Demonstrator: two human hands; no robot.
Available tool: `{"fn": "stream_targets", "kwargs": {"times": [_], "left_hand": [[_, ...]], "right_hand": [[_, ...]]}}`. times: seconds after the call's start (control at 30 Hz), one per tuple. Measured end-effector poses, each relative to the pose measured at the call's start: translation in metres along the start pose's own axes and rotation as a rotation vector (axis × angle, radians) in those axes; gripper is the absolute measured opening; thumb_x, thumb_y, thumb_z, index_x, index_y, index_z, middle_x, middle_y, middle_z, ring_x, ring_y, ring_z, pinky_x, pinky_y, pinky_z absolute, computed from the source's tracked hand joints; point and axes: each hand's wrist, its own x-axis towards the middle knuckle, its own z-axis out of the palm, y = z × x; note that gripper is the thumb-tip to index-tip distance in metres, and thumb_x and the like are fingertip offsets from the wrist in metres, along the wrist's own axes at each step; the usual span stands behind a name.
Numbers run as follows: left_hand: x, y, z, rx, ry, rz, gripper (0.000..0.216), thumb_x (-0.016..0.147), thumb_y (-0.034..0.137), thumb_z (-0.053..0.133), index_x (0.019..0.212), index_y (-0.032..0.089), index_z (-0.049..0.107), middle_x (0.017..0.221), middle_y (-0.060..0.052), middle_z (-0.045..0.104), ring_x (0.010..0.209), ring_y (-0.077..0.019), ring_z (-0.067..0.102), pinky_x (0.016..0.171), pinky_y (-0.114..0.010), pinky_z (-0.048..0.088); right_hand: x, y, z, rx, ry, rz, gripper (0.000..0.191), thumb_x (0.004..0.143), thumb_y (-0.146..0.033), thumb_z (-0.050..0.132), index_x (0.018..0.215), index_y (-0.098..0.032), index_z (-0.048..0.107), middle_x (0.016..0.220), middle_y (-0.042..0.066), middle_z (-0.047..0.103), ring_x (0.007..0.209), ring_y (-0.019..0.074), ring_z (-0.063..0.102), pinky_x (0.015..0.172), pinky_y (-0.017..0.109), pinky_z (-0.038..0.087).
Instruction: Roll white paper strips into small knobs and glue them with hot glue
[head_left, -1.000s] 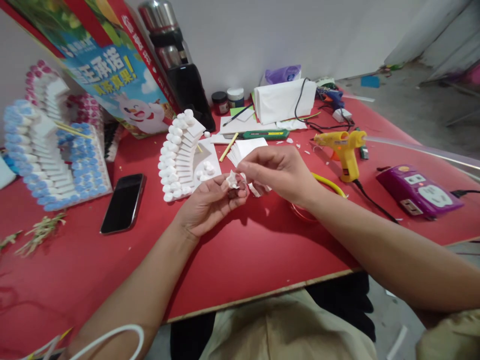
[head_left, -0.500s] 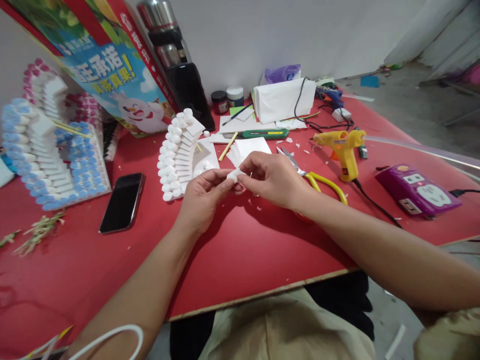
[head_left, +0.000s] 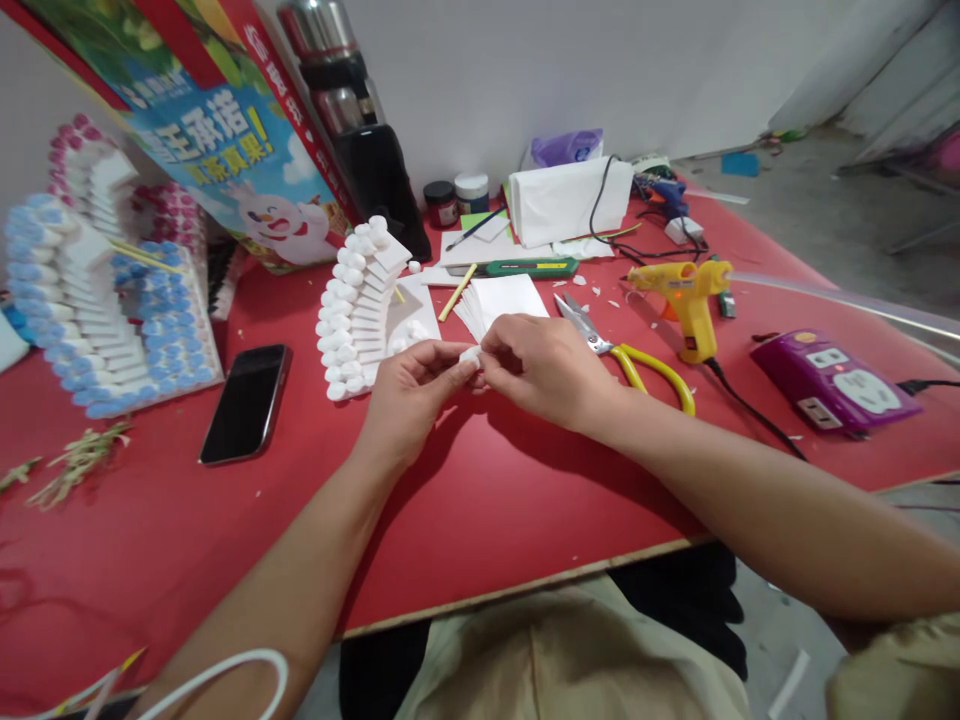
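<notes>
The left hand [head_left: 409, 400] and right hand [head_left: 551, 370] are bare, and so are the forearms [head_left: 757, 480]. Near the right elbow I can see a khaki sleeve [head_left: 892, 665], loose and creased. Khaki cloth [head_left: 600, 660] covers the lap, softly folded, with a seam [head_left: 535, 660] down the middle. A white loop [head_left: 255, 656] shows by the left forearm; whether it's worn, I can't tell.

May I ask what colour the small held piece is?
The small held piece is white; see head view.
</notes>
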Motion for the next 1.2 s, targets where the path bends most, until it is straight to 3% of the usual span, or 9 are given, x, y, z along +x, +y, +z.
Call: {"fn": "stream_targets", "kwargs": {"times": [0.17, 0.5, 0.73, 1.0, 1.1, 1.2], "left_hand": [[0.000, -0.002, -0.001, 0.022, 0.024, 0.033, 0.025, 0.074, 0.031, 0.089, 0.092, 0.016, 0.079, 0.079, -0.005, 0.078, 0.073, -0.0162, 0.072, 0.076, -0.029, 0.059], [0.000, 0.000, -0.004, 0.009, -0.011, 0.063, 0.025, 0.074, 0.028, 0.088, 0.093, 0.017, 0.079, 0.078, -0.004, 0.077, 0.070, -0.0169, 0.072, 0.075, -0.031, 0.060], [0.000, -0.002, -0.003, 0.054, 0.029, 0.077, 0.023, 0.075, 0.031, 0.087, 0.090, 0.017, 0.078, 0.075, -0.003, 0.074, 0.068, -0.0151, 0.069, 0.072, -0.028, 0.058], [0.005, -0.001, -0.003, -0.164, -0.058, -0.026, 0.024, 0.076, 0.032, 0.087, 0.087, 0.015, 0.075, 0.082, -0.005, 0.076, 0.075, -0.0153, 0.071, 0.079, -0.029, 0.058], [0.006, 0.000, -0.003, -0.207, -0.083, -0.066, 0.028, 0.074, 0.033, 0.089, 0.086, 0.012, 0.075, 0.083, -0.007, 0.076, 0.075, -0.0158, 0.071, 0.081, -0.030, 0.058], [0.005, -0.001, -0.003, -0.196, -0.105, -0.086, 0.027, 0.074, 0.032, 0.089, 0.086, 0.012, 0.074, 0.080, -0.006, 0.075, 0.074, -0.0155, 0.072, 0.082, -0.030, 0.059]], "right_hand": [[0.001, 0.003, 0.003, 0.168, -0.031, 0.068, 0.007, 0.086, -0.020, 0.060, 0.080, -0.018, 0.059, 0.075, 0.004, 0.069, 0.066, 0.0147, 0.057, 0.062, 0.027, 0.037], [0.002, 0.002, -0.003, 0.216, -0.044, -0.021, 0.007, 0.086, -0.018, 0.059, 0.080, -0.018, 0.062, 0.074, 0.003, 0.070, 0.065, 0.0135, 0.057, 0.064, 0.026, 0.039], [0.000, 0.001, -0.002, 0.097, -0.048, -0.108, 0.011, 0.088, -0.021, 0.053, 0.082, -0.016, 0.062, 0.076, 0.006, 0.066, 0.064, 0.0150, 0.052, 0.062, 0.029, 0.038], [0.008, 0.002, -0.006, 0.711, -0.144, 0.399, 0.001, 0.080, -0.018, 0.063, 0.080, -0.018, 0.063, 0.069, 0.003, 0.072, 0.050, 0.0134, 0.062, 0.048, 0.025, 0.046], [0.010, 0.002, -0.008, 0.795, -0.142, 0.445, 0.005, 0.083, -0.020, 0.063, 0.079, -0.017, 0.062, 0.065, 0.002, 0.070, 0.046, 0.0117, 0.060, 0.045, 0.024, 0.044], [0.008, 0.002, -0.004, 0.729, -0.128, 0.376, 0.012, 0.084, -0.027, 0.067, 0.079, -0.018, 0.061, 0.060, -0.001, 0.066, 0.045, 0.0105, 0.056, 0.046, 0.024, 0.042]]}}
